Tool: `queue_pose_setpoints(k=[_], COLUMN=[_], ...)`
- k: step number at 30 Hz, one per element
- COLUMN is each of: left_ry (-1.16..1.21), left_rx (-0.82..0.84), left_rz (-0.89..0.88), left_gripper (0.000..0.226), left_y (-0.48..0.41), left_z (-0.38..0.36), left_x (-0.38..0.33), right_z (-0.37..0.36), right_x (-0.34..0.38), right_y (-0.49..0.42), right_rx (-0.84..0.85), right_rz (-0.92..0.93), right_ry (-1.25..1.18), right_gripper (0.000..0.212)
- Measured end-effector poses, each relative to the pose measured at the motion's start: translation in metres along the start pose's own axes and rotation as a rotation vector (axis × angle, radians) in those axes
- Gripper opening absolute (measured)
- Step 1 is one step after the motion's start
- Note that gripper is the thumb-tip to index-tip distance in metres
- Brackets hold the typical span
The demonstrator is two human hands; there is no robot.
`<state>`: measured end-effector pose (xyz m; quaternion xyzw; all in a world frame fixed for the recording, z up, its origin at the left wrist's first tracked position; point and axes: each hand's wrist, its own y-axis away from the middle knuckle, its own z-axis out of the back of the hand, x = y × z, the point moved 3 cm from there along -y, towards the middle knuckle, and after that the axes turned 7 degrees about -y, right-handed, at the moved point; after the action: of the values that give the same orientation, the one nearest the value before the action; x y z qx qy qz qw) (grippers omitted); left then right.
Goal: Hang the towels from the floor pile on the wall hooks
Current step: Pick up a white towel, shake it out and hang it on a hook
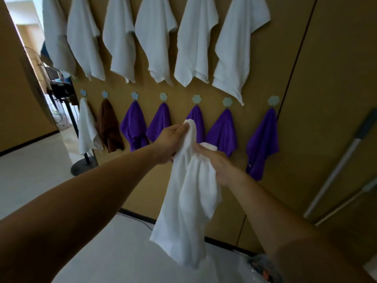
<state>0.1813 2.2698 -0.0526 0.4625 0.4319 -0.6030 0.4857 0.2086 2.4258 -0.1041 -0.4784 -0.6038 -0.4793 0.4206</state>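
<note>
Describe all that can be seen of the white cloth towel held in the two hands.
The white cloth towel is plain, soft-looking and creased. It hangs bunched and long before the brown wall, lower end free. The left hand grips its top end; the right hand holds a fold just below.

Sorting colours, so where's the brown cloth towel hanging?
Head view, lower row, left side: the brown cloth towel hangs between a small white towel and a purple towel.
</note>
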Motion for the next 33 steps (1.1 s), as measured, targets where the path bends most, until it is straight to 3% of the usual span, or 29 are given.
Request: queue_pose_setpoints(k=[2,3,8,11,13,15,17,20,23,26,29,31,33], left_ry=[0.014,0.024,0.139,0.022,-0.12,-0.216,-0.279,-0.489,-0.743,-0.641,-0.318,-0.072,0.105], left_rx=[0.01,0.01,0.03,0.317,0.507,0.614,0.608,0.408,0.237,0.184,0.01,0.076,0.253], left_rz=[0.017,0.036,0.266,0.415,0.429,0.399,0.391,0.344,0.33,0.355,0.33,0.363,0.413], left_gripper=[0.041,0.043,0.048,0.058,0.05,0.043,0.038,0.01,0.013,0.03,0.031,0.034,0.048], left_y=[-0.009,-0.013,-0.026,-0.019,-0.014,-0.013,-0.017,-0.023,-0.026,-0.03,-0.041,-0.047,-0.049], left_z=[0.0,0.001,0.018,0.024,0.028,0.036,0.046,0.062,0.078,0.083,0.085,0.083,0.08], left_x=[-0.002,-0.003,0.0,0.001,0.002,0.004,0.009,0.022,0.038,0.047,0.05,0.049,0.044], right_z=[0.002,0.008,0.049,0.05,0.047,0.045,0.049,0.06,0.076,0.088,0.098,0.101,0.104], right_x=[-0.006,-0.007,-0.004,-0.004,-0.002,0.001,0.002,0.006,0.017,0.022,0.025,0.029,0.039], right_y=[0.001,-0.001,-0.002,0.0,0.001,0.008,0.018,0.033,0.039,0.045,0.055,0.058,0.057], right_rx=[0.01,-0.068,-0.501,-0.551,-0.548,-0.529,-0.47,-0.334,-0.326,-0.315,-0.334,-0.339,-0.356], right_rz=[-0.072,-0.071,0.046,0.054,0.059,0.013,-0.037,-0.081,-0.015,0.001,-0.012,0.001,0.087], right_ry=[0.129,0.198,0.252,0.179,0.09,0.008,-0.113,-0.21,-0.266,-0.261,-0.243,-0.237,-0.335], right_gripper=[0.056,0.053,0.007,0.006,0.015,0.011,0.01,0.015,0.021,0.025,0.019,0.015,0.022])
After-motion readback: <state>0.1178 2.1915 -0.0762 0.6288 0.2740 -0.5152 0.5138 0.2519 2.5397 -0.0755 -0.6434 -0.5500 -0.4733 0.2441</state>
